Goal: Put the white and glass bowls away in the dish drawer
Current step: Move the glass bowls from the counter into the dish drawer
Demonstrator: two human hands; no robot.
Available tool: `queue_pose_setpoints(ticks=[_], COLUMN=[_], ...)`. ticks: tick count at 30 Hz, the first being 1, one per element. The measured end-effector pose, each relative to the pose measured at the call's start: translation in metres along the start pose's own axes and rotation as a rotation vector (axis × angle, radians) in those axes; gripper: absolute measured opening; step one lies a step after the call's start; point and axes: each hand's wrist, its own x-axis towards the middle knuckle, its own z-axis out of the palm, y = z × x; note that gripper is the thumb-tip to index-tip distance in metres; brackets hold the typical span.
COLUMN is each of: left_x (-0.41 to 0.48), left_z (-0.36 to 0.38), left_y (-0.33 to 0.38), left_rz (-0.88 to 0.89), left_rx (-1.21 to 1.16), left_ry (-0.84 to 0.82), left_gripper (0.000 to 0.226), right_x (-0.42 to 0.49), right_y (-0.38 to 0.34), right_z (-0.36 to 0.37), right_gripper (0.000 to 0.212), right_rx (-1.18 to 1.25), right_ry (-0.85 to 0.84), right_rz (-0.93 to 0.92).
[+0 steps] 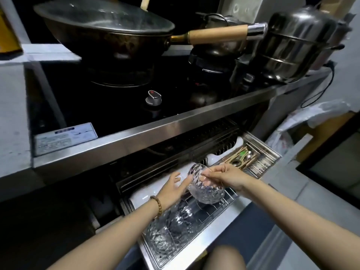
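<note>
Faceted clear glass bowl (pixel 204 189), tilted on its side just above the wire rack (pixel 228 197) of the open stainless-steel dish drawer (pixel 210 228). The right hand (pixel 228 176) pinches its rim, fingertips blurred through the glass. The left hand (pixel 173 190), fingers straight, lies against its side. Nearer cut-glass bowls (pixel 165 230) stand racked, outlines merging. White glossy dishware (pixel 142 193) is mostly hidden; bowls or plates cannot be told.

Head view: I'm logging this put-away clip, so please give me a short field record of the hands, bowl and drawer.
right hand: pinches rim of glass bowl
left hand: open, fingers by the bowl's side
bowl position: tilted, above the rack
dish drawer: pulled open
stored glass bowls: in near end of rack
cutlery: far-right compartment
</note>
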Motion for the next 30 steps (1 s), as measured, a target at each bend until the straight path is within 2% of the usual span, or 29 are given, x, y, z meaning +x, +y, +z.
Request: queue_pose_setpoints(ticks=[3, 6, 9, 11, 14, 20, 30], left_x=[0.008, 0.013, 0.015, 0.016, 0.018, 0.019, 0.017], left_z=[-0.005, -0.011, -0.013, -0.012, -0.009, -0.006, -0.006], left_y=[-0.037, -0.071, -0.095, -0.105, -0.115, -0.121, -0.122], left_rz=[0.059, 0.078, 0.126, 0.156, 0.163, 0.182, 0.225], left_rx=[0.395, 0.838, 0.999, 1.035, 1.03, 1.024, 1.015], left_ry=[0.069, 0.065, 0.061, 0.094, 0.158, 0.211, 0.247], left_gripper=[0.091, 0.095, 0.104, 0.107, 0.102, 0.098, 0.092], right_x=[0.02, 0.038, 0.053, 0.062, 0.072, 0.089, 0.109], right_y=[0.018, 0.033, 0.041, 0.045, 0.05, 0.054, 0.066], right_z=[0.001, 0.002, 0.004, 0.005, 0.007, 0.012, 0.021], right_gripper=[0.021, 0.017, 0.024, 0.029, 0.022, 0.021, 0.024], right_rx=[-0.032, -0.049, -0.014, -0.02, -0.067, 0.015, -0.022], right_ry=[0.055, 0.071, 0.037, -0.011, -0.097, -0.216, -0.305], right_rz=[0.135, 0.263, 0.358, 0.413, 0.477, 0.544, 0.601])
